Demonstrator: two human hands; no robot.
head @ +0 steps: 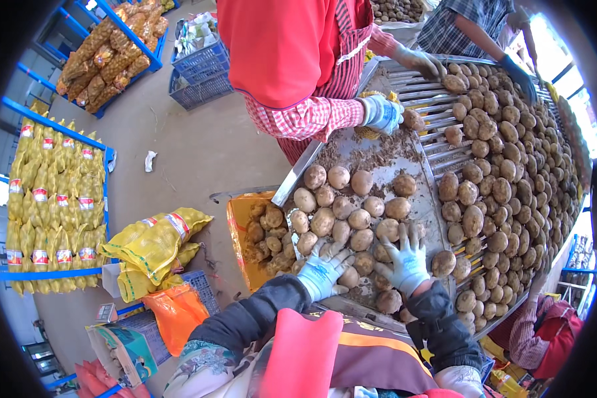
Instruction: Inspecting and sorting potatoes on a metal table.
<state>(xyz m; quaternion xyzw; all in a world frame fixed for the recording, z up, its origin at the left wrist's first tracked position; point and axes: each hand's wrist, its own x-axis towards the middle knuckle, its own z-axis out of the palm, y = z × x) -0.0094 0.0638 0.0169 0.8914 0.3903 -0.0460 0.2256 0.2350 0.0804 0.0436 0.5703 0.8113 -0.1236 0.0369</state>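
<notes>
Both my hands wear pale blue-white work gloves. Over the lower left of the metal sorting tray (430,199), my left hand (325,271) spreads its fingers against several potatoes (341,231). My right hand (408,261) lies palm down farther right, fingers apart, with its fingertips at a potato (388,230). Neither hand is closed around anything. Loose soil (378,147) covers the upper part of the tray. Left of the tray's open end, an orange-lined container (239,239) holds more potatoes (273,244).
A slatted metal grate (443,149) heaped with potatoes (512,199) adjoins the tray. Opposite, a person in red (283,49) holds a gloved hand (382,114) near a potato. Another person's gloved hand (520,77) reaches over the heap. Yellow mesh sacks (159,244) stand at left.
</notes>
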